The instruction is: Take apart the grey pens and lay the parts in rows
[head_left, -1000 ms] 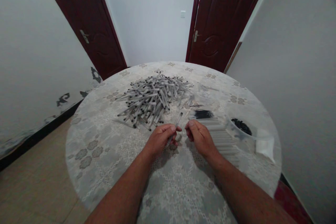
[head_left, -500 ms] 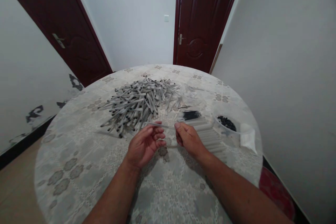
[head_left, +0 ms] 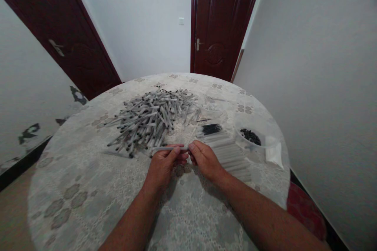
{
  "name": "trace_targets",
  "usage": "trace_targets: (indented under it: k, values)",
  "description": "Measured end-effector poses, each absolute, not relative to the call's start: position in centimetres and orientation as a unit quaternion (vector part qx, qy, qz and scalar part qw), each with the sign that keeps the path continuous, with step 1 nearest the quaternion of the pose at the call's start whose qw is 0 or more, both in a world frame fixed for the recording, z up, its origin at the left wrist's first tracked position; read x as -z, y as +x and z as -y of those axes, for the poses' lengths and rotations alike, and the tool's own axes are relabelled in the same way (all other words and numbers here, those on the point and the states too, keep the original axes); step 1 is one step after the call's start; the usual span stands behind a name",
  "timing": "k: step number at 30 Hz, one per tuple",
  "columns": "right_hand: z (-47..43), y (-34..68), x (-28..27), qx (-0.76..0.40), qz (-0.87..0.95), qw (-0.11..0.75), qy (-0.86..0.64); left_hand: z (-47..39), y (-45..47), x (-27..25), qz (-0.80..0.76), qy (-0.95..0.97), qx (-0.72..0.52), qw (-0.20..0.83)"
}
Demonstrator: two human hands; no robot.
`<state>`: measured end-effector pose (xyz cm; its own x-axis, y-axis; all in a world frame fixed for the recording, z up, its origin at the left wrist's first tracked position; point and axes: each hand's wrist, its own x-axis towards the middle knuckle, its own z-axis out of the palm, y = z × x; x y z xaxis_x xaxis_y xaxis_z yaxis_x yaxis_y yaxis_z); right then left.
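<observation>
Between both hands, above the near middle of the table, lies a slim translucent pen barrel point(head_left: 161, 148), held almost level. My left hand point(head_left: 164, 164) pinches it between thumb and fingers, with its far end sticking out to the left. My right hand point(head_left: 206, 160) is closed at the barrel's right end, fingertips close to the left thumb; any small part inside them is hidden. Just beyond the hands a large pile of similar barrels with black ends point(head_left: 144, 119) spreads to the left. Beside my right hand lies a row of clear barrels point(head_left: 231, 151).
Thin black refills point(head_left: 211, 128) lie at the top of the row. To the right stands a clear bowl point(head_left: 264, 141) with small black plugs point(head_left: 250, 136), next to a white packet point(head_left: 273, 153). A patterned cloth covers the round table point(head_left: 182, 219).
My left hand has closed from an open, palm-up pose onto the barrel. Both hands have come closer together, and the barrel is now more level and slightly lower.
</observation>
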<state>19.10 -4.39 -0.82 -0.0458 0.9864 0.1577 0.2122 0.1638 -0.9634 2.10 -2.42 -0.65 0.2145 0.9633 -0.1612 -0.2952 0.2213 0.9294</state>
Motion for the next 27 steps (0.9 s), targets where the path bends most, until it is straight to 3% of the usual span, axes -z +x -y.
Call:
trace_targets:
  k: [9, 15, 22, 27]
  values:
    - [4.79, 18.98, 0.31, -0.388, 0.594, 0.513, -0.484, 2.26, 1.85, 0.25, -0.403, 0.363, -0.503, 0.673]
    - [4.48, 19.23, 0.78, -0.388, 0.614, 0.464, -0.507, 2.3, 2.04, 0.26, -0.416, 0.381, -0.491, 0.664]
    - [4.42, 19.19, 0.93, -0.398, 0.589, 0.505, -0.489, 2.07, 1.93, 0.62, -0.411, 0.382, -0.496, 0.663]
    - [4.32, 19.2, 0.99, -0.391, 0.602, 0.468, -0.516, 2.14, 1.99, 0.6, -0.415, 0.39, -0.49, 0.66]
